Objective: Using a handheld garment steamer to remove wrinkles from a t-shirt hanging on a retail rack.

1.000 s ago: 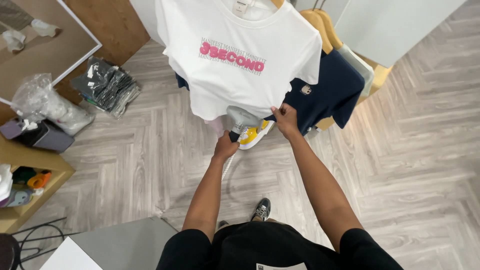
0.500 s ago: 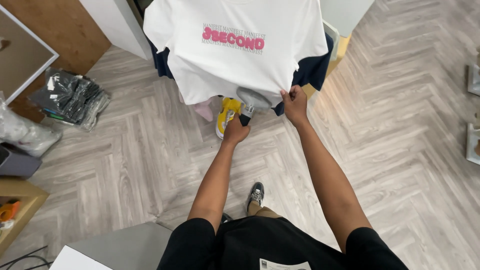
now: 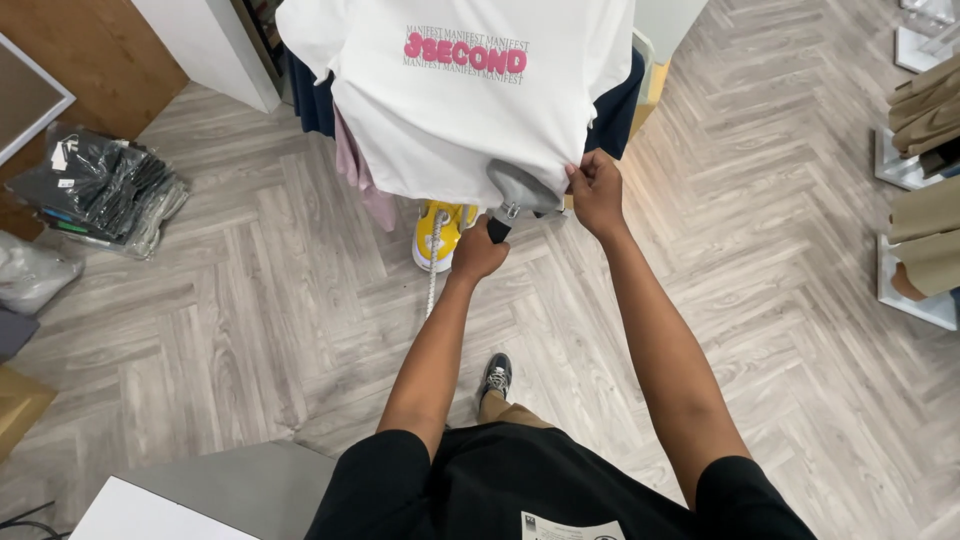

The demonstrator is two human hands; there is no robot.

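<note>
- The floor (image 3: 250, 300) is pale grey wood-look planks laid in a herringbone pattern, evenly lit.
- A brown wooden panel (image 3: 95, 60) stands at upper left, beside a white cabinet side (image 3: 215, 45).
- A stack of dark garments in clear plastic bags (image 3: 100, 190) lies on the floor at left.
- White shelves (image 3: 915, 300) with folded tan clothing (image 3: 925, 215) line the right edge.
- A grey tabletop (image 3: 230, 490) sits at lower left.

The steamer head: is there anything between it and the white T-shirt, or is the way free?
Nothing visible stands between them. The left hand holds the grey steamer head right against the lower hem of the white T-shirt, and the right hand pinches that hem beside it. The hose hangs below, clear of the cloth.
</note>
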